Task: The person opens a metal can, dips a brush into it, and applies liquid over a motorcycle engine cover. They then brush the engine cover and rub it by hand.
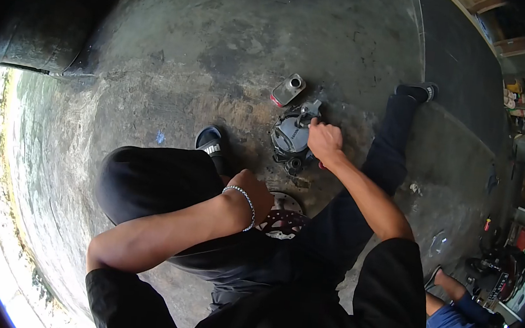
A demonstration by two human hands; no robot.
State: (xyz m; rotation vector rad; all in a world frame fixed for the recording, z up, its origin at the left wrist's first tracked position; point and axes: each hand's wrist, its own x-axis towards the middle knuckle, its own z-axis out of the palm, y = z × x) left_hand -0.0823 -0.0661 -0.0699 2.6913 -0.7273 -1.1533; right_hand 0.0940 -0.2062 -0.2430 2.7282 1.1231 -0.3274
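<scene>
The right hand [326, 138] is bent over the edge of the engine part [292, 134], which sits on the floor [173, 105] between the person's spread legs; whether its grip is closed on anything is hard to tell from above. The left hand [257, 189], a bracelet [246, 199] at its wrist, is curled beside the metal disc [288, 203], its grip hidden. A can [289, 89] stands just beyond the engine part.

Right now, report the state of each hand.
Left hand: fingers hidden; open or closed cannot be told.
Right hand: curled closed by the grey cover; what it holds, if anything, cannot be told.
</scene>
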